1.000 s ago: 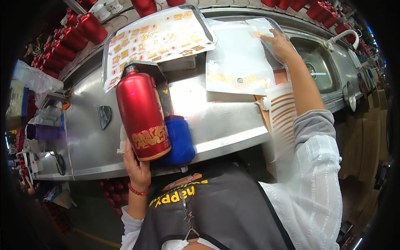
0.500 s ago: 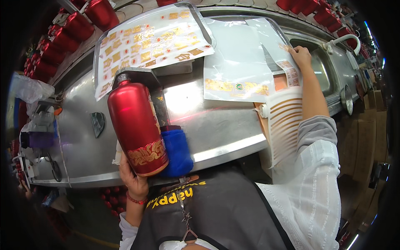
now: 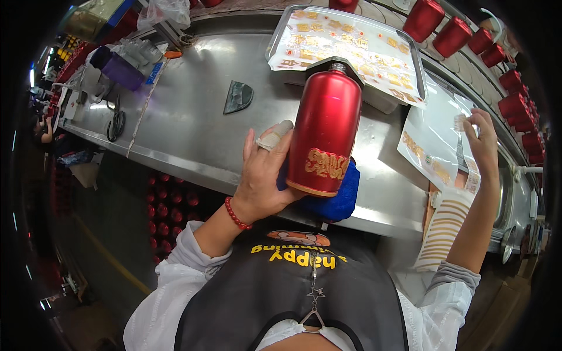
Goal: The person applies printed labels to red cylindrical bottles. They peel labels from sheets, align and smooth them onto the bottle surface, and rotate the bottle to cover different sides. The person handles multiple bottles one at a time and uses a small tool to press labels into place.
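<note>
A glossy red bottle (image 3: 325, 123) with a gold pattern near its base lies tilted, its neck at a dark notched stand (image 3: 345, 65) and its base on a blue cloth (image 3: 342, 193). My left hand (image 3: 260, 175) is beside its lower left side, fingers stretched apart, thumb partly hidden by the base. Wraps cover some of its fingertips. My right hand (image 3: 483, 137) is raised over a pale translucent decal sheet (image 3: 430, 140) with gold prints. Its thumb and fingers pinch a small whitish decal (image 3: 459, 123), blurred in detail.
A metal tray (image 3: 274, 44) carries another sheet of gold decals. A dark green scraper-like piece (image 3: 238, 97) lies on the steel table (image 3: 193, 111). White slatted rack (image 3: 445, 228) at right, sink beyond. Several red bottles (image 3: 424, 20) stand behind; a purple cup (image 3: 117, 69) is left.
My view has swung left. The right hand has lifted from the sheet with a small piece pinched. My left hand has shifted from under the bottle's base to its side, and the bottle looks rolled.
</note>
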`<move>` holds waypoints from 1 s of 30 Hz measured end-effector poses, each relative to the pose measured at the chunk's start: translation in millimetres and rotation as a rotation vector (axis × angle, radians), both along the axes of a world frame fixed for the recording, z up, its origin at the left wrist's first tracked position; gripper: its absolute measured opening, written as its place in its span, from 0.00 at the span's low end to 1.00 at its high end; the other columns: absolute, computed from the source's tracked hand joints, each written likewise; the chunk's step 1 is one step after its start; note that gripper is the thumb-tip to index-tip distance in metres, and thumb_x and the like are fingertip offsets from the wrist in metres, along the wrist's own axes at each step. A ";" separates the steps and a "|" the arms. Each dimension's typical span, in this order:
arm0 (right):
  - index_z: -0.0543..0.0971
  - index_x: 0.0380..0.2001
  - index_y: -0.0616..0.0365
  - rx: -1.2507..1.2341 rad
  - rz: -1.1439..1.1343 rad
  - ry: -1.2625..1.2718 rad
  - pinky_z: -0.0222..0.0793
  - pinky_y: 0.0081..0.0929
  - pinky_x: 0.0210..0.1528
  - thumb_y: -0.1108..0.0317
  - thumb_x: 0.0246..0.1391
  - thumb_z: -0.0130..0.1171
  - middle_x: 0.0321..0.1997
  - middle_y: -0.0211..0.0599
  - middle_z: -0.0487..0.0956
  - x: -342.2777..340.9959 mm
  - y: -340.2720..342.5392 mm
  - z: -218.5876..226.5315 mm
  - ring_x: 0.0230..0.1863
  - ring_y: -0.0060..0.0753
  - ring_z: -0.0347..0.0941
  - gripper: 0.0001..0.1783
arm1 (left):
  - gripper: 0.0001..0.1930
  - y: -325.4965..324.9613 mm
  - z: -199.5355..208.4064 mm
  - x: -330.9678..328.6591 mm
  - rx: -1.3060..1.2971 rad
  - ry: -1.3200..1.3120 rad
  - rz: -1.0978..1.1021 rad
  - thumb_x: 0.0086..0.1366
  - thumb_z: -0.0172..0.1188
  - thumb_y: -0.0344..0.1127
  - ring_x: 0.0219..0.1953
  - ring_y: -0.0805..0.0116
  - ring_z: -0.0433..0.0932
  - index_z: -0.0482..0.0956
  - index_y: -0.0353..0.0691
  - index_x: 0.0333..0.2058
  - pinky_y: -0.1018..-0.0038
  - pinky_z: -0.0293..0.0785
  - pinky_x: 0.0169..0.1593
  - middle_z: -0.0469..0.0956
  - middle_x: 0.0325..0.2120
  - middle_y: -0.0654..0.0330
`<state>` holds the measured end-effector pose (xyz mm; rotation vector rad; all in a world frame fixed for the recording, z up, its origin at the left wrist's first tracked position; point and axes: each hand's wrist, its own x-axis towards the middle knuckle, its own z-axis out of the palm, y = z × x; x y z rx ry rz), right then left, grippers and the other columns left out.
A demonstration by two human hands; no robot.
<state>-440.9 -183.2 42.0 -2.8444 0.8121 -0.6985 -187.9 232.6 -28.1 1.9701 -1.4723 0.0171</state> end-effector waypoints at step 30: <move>0.75 0.29 0.64 0.321 0.541 -0.131 0.70 0.40 0.49 0.73 0.51 0.65 0.46 0.48 0.75 160.2 199.3 34.3 0.46 0.50 0.72 0.08 | 0.50 -46.9 25.5 23.1 -0.327 0.812 -0.200 0.64 0.64 0.54 0.70 0.46 0.57 0.47 0.22 0.68 0.61 0.54 0.70 0.56 0.66 0.34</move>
